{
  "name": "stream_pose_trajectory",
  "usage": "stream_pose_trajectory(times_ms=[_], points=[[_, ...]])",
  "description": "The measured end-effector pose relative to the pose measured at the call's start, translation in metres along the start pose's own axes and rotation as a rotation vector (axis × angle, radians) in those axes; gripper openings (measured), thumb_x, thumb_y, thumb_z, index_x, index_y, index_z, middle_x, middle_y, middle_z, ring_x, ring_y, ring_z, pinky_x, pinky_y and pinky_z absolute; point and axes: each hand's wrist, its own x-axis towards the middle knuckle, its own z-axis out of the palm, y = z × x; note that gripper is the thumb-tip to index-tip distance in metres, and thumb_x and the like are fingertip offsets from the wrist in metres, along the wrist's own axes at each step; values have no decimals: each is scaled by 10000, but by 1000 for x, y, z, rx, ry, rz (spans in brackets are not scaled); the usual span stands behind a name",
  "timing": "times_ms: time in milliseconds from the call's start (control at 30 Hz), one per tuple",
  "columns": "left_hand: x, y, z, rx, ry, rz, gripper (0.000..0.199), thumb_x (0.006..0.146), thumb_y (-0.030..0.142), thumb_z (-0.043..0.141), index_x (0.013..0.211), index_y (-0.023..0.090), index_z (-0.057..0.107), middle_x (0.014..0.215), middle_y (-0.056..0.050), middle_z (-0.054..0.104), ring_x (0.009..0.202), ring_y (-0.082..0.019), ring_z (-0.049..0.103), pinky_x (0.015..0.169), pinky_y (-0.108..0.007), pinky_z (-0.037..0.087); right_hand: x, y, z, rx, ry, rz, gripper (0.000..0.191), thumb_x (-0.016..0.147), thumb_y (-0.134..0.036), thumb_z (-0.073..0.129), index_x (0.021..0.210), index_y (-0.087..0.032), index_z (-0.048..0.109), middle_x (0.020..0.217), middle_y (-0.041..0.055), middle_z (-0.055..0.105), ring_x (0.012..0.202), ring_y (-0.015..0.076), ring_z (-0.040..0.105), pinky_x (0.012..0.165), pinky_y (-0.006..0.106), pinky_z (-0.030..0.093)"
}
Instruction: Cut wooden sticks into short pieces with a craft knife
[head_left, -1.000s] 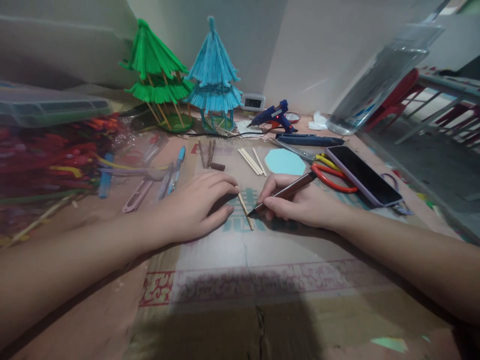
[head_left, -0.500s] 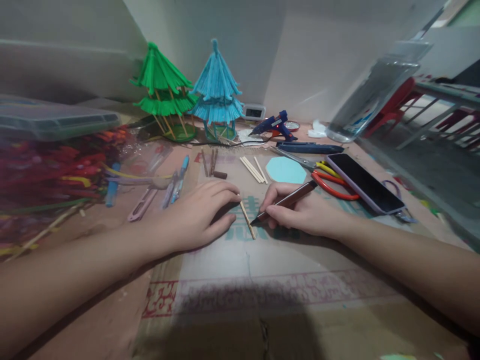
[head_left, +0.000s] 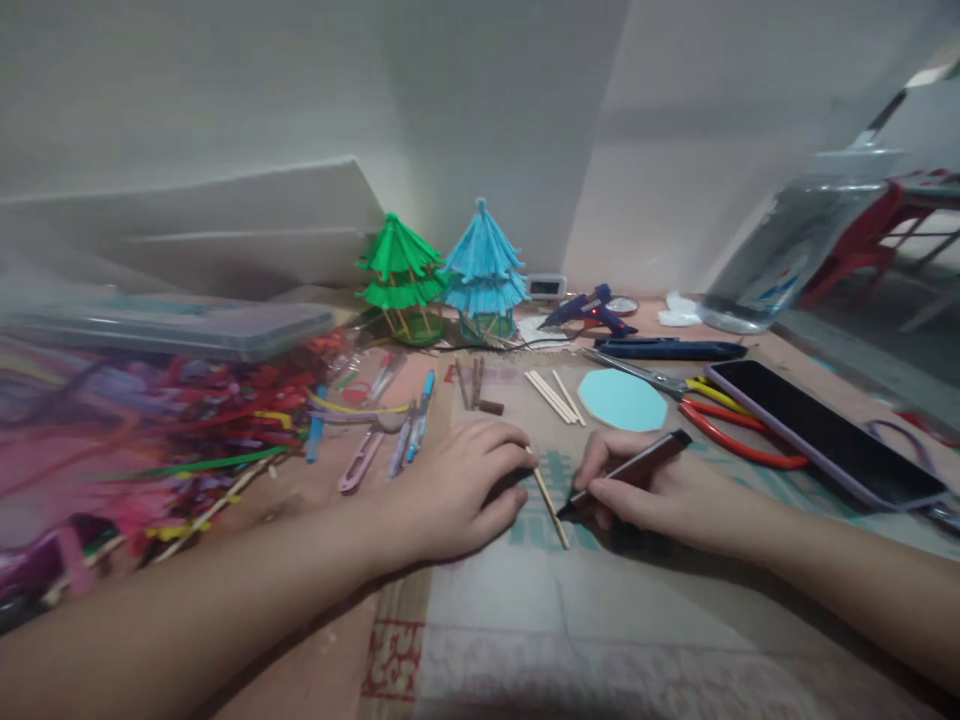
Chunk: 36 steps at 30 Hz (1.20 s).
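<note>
A thin wooden stick (head_left: 551, 503) lies on the cardboard, partly coloured brown. My left hand (head_left: 472, 490) rests palm down with curled fingers, its fingertips pinning the stick's far end; the thumb stays apart from it. In my right hand (head_left: 637, 485) is a brown marker (head_left: 641, 468), gripped like a pen, its dark tip touching the stick near the lower end. Beyond my hands lie several plain sticks (head_left: 551, 397), a few brown sticks (head_left: 472, 383), a brown marker cap (head_left: 491, 408) and a light blue octagon (head_left: 622, 399).
Green (head_left: 397, 265) and blue (head_left: 484, 260) model pavilions stand by the wall, with a glue gun (head_left: 592, 312) nearby. Red-handled scissors (head_left: 742, 440), a phone (head_left: 821, 430) and a large clear bottle (head_left: 795, 250) are right. Colourful craft pieces (head_left: 240, 410) and a plastic lid (head_left: 172, 325) crowd the left.
The camera view has tilted up and swung left, so everything sits lower and further right. Both hands keep their hold, and the marker tip remains on the stick.
</note>
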Motion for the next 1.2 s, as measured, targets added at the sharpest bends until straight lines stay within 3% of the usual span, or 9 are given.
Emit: stream_pose_trajectory(times_ms=[400,600,733,933,1200], points=[[5,0,-3,24,-45,26,312,953,259,537,1232,161,635,1251,-122,662,1228,-260,587,1105,-423,449,1,20,-2,-121,41,-20,366,961,-546,563,821,-214,629,628,43,675,542,156,567,519,281,430],[2,-1,-1,17,6,51,283,972,243,534,1204,154,670,1226,-126,655,1204,-261,586,1068,-431,470,-2,3,0,-69,81,-16,209,943,-400,604,904,-200,653,663,33,694,538,134,574,506,252,427],[1,-2,1,15,19,57,268,977,228,535,1208,175,661,1241,-123,643,1209,-266,574,1073,-469,468,-2,-7,3,28,25,22,165,895,-342,645,900,-178,636,734,49,715,574,130,612,516,242,464],[1,-3,0,4,13,61,281,994,240,502,1224,185,655,1252,-126,633,1214,-275,572,1063,-495,480,-1,1,5,79,55,23,177,892,-310,646,824,-207,519,623,2,680,550,120,609,507,222,444],[-1,-5,2,0,7,58,276,995,232,504,1231,198,643,1260,-118,617,1219,-269,566,1056,-477,483,-1,0,7,88,37,30,159,874,-285,659,851,-202,525,648,1,689,573,129,627,530,231,453]])
